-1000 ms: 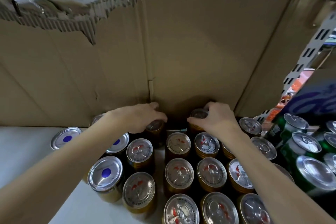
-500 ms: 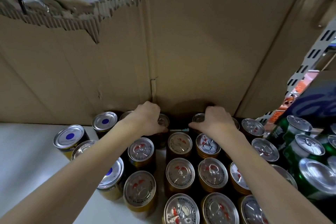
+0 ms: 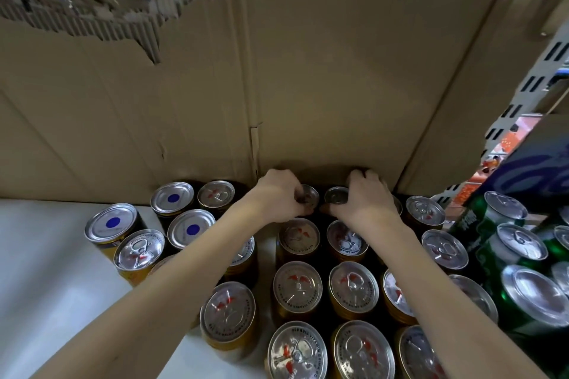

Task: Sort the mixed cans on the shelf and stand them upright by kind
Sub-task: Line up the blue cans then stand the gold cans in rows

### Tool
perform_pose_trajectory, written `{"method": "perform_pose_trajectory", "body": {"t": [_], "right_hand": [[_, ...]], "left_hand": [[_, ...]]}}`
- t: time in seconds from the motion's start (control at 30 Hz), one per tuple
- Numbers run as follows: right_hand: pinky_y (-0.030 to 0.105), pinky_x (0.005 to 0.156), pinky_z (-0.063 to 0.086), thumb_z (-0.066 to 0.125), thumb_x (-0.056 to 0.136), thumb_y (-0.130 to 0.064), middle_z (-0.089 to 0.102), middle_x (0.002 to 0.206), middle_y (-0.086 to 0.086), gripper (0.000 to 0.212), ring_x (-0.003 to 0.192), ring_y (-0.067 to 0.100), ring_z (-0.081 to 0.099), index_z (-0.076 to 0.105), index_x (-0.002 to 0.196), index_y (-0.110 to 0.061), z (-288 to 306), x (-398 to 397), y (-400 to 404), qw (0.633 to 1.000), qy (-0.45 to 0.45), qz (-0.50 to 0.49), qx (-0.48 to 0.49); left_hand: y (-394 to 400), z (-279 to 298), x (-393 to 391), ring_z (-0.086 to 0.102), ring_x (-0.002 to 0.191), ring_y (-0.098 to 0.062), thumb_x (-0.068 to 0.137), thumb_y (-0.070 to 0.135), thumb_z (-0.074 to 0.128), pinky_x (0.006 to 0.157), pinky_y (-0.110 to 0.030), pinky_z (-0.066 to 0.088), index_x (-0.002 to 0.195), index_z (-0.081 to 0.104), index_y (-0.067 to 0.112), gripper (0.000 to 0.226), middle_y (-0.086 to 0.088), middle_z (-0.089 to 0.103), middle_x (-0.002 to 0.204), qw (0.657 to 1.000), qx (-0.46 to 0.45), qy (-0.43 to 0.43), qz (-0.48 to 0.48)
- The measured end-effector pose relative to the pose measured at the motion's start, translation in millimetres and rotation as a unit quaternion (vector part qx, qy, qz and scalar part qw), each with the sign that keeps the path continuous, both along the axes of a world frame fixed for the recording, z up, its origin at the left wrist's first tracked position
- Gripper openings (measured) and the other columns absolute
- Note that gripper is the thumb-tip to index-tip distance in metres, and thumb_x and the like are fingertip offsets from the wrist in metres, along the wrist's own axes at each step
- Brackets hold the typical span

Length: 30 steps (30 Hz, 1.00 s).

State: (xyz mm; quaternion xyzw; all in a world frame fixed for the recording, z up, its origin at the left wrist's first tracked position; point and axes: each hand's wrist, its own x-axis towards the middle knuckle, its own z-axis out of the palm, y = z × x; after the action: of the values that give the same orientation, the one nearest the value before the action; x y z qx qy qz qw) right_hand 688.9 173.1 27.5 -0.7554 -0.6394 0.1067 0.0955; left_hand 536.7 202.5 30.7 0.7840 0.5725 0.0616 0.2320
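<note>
Left hand: the left hand [image 3: 278, 195] is curled over the rim of a small gold-sided can with a silver lid [image 3: 307, 197], right up against the torn brown corrugated cardboard wall [image 3: 323, 71] – looks like a top-down grip, fingers wrapped round the far side.
Right hand: the right hand [image 3: 365, 194] does the same on the neighbouring gold can [image 3: 336, 199], fingertips behind it, thumb at the front.
Where the cans are: both held cans sit in the back row, touching or nearly touching the cardboard wall; the rest of the gold cans with red-marked pull-tab lids [image 3: 297, 286] stand in rows in front of it.
Other kinds: cans with a blue dot on a plain silver lid [image 3: 173, 197] are bunched at the wall's left end, and green cans [image 3: 520, 249] stand off its right end.
Handling: my guess is these are full, so fairly heavy for their size and stiff – the walls can still dent if squeezed hard.
Grip spot: the raised lid rim is the obvious hold since the rows are too tight to reach the sides.
Surfaces: smooth shiny metal, likely a bit slippery; the white shelf [image 3: 46, 255] looks slick too, the cardboard rough and ragged on top.
</note>
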Motion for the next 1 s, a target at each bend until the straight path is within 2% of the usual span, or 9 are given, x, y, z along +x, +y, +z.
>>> {"method": "perform_pose_trajectory", "body": {"t": [0.3,0.37,0.43,0.5,0.57,0.63,0.77,0.87,1.0], "right_hand": [[0.028,0.086,0.036,0.060,0.086,-0.043,0.051,0.123,0.008,0.051,0.114,0.024,0.047,0.052,0.125,-0.013,13.5,13.2,-26.5,0.995,0.065,0.047,0.053],[0.025,0.082,0.035,0.060,0.087,-0.041,0.053,0.119,0.006,0.045,0.110,0.021,0.050,0.056,0.122,-0.014,18.4,6.2,-37.4,0.991,0.077,0.071,0.080],[0.022,0.081,0.035,0.059,0.087,-0.041,0.055,0.118,0.003,0.042,0.104,0.016,0.051,0.057,0.121,-0.016,22.6,-6.0,-47.4,0.986,0.087,0.101,0.098],[0.019,0.079,0.032,0.057,0.089,-0.040,0.055,0.116,-0.001,0.039,0.097,0.007,0.045,0.057,0.121,-0.019,26.4,-17.0,-56.2,0.981,0.091,0.124,0.114],[0.017,0.080,0.031,0.056,0.090,-0.040,0.054,0.117,-0.004,0.038,0.096,0.002,0.042,0.056,0.122,-0.021,28.4,-34.2,-65.2,0.977,0.104,0.142,0.122],[0.018,0.084,0.034,0.056,0.090,-0.040,0.053,0.120,-0.007,0.038,0.105,0.004,0.045,0.055,0.124,-0.023,28.7,-54.1,-74.5,0.973,0.125,0.155,0.120],[0.016,0.087,0.036,0.055,0.090,-0.040,0.052,0.119,-0.012,0.036,0.108,0.002,0.045,0.055,0.123,-0.026,23.3,-92.3,-93.8,0.966,0.140,0.189,0.111],[0.010,0.080,0.037,0.057,0.088,-0.041,0.053,0.113,-0.015,0.034,0.106,0.000,0.047,0.055,0.120,-0.029,14.3,-113.3,-109.1,0.958,0.165,0.213,0.097],[0.015,0.088,0.033,0.062,0.083,-0.047,0.044,0.123,-0.016,0.051,0.110,0.000,0.041,0.046,0.129,-0.031,0.1,-126.1,-132.3,0.961,0.150,0.221,0.071]], "left_hand": [[-10.3,-5.2,-9.4,0.047,0.062,-0.017,0.090,0.043,0.054,0.069,-0.032,0.046,0.065,0.059,0.009,0.042,0.000,0.048,0.058,0.998,0.020,-0.025,-0.049],[-15.3,-2.5,-23.7,0.056,0.082,-0.018,0.088,0.044,0.056,0.082,-0.035,0.048,0.087,0.068,0.014,0.033,-0.002,0.061,0.082,0.997,0.044,-0.022,-0.063],[-24.6,3.7,-46.2,0.056,0.100,-0.023,0.087,0.043,0.058,0.090,-0.037,0.046,0.112,0.065,0.019,0.036,-0.006,0.059,0.107,0.992,0.112,-0.009,-0.054],[-38.7,9.8,-69.2,0.056,0.100,-0.023,0.087,0.040,0.060,0.087,-0.032,0.045,0.118,0.062,0.016,0.039,-0.005,0.057,0.109,0.985,0.170,-0.015,-0.030],[-59.5,11.8,-96.7,0.057,0.090,-0.021,0.086,0.034,0.063,0.077,-0.027,0.042,0.110,0.066,0.014,0.032,-0.003,0.058,0.096,0.977,0.208,-0.048,0.001],[-81.2,7.4,-121.4,0.058,0.085,-0.024,0.084,0.033,0.065,0.072,-0.031,0.044,0.102,0.070,0.015,0.026,-0.003,0.060,0.090,0.969,0.229,-0.078,0.046],[-121.7,-7.7,-149.8,0.058,0.089,-0.022,0.084,0.024,0.067,0.069,-0.026,0.041,0.099,0.072,0.016,0.018,-0.001,0.063,0.099,0.955,0.241,-0.114,0.130],[-140.7,-18.9,-158.8,0.059,0.080,-0.021,0.082,0.018,0.066,0.062,-0.013,0.035,0.092,0.071,0.014,0.012,-0.001,0.063,0.090,0.945,0.275,-0.119,0.128],[-156.3,-36.3,-160.2,0.059,0.091,-0.024,0.080,0.032,0.047,0.075,-0.025,0.046,0.103,0.066,0.015,0.034,-0.002,0.063,0.104,0.953,0.270,-0.118,0.062]]}}
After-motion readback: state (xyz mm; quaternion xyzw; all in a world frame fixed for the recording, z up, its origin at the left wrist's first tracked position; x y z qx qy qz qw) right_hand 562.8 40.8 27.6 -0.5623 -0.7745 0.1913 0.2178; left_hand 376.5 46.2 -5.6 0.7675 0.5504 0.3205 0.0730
